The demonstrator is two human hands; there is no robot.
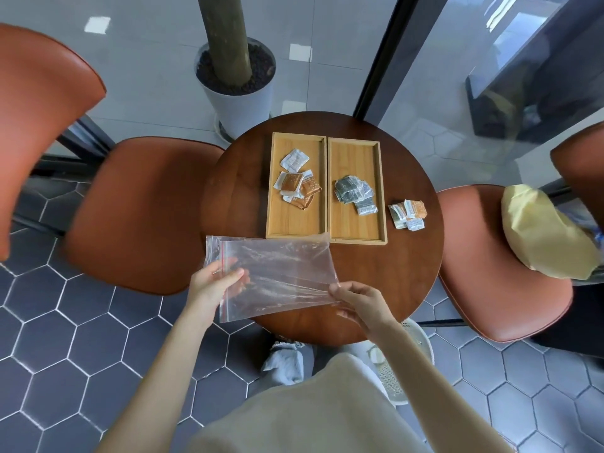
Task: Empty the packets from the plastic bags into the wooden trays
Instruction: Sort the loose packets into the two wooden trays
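I hold a clear, empty zip bag [277,273] flat above the near edge of the round wooden table [242,178]. My left hand [212,284] grips its red-striped mouth end, and my right hand [358,300] pinches its bottom corner. Two wooden trays lie side by side on the table. The left tray [294,220] holds brown and white packets [297,188]. The right tray [356,227] holds grey packets [354,192]. A small heap of mixed packets [408,214] lies on the table to the right of the trays.
Brown padded chairs stand left [137,217] and right [490,266] of the table; the right one carries a yellow bag [542,237]. A potted tree [238,86] stands behind the table, with a glass wall [457,76] to its right.
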